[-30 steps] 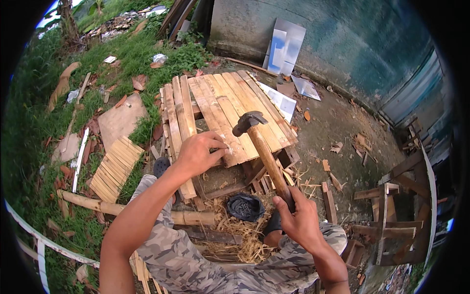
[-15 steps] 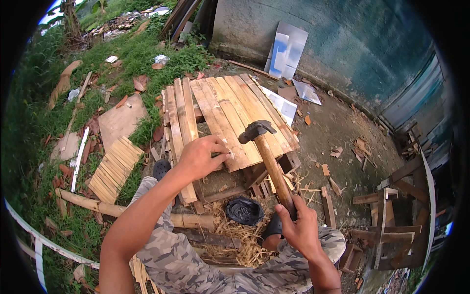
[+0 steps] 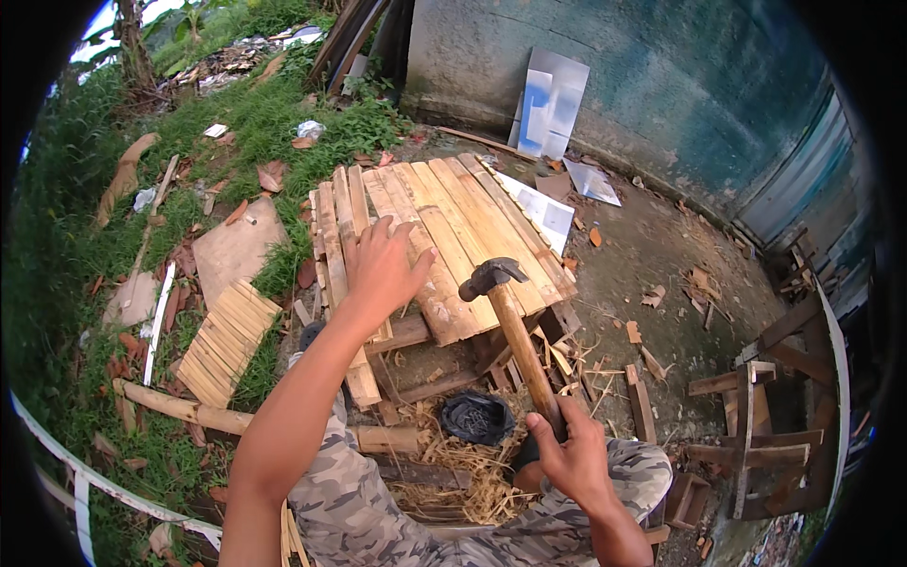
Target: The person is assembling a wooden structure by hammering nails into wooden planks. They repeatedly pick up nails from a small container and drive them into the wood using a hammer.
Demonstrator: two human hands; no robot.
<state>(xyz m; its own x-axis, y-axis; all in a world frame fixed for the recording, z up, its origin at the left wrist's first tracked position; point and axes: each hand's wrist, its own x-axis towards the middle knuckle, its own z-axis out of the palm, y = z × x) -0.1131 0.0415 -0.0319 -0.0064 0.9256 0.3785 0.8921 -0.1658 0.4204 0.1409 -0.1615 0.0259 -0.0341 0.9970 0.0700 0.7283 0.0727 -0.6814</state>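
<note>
Your left hand is near the centre of the frame, open, palm down, fingers spread over the pale wooden boards; nothing visible in its grip, can't tell what's under the palm. Your right hand, lower right of centre, is closed around the lower handle of the hammer. Hammer sits just right of centre, tilted, head up, overlapping the boards' near edge in view. Boards lie side by side, mid-frame, with 1 gap near your left hand. Black bag below them, on straw-like shavings. Bamboo pole lower left, slatted panel just above it.
</note>
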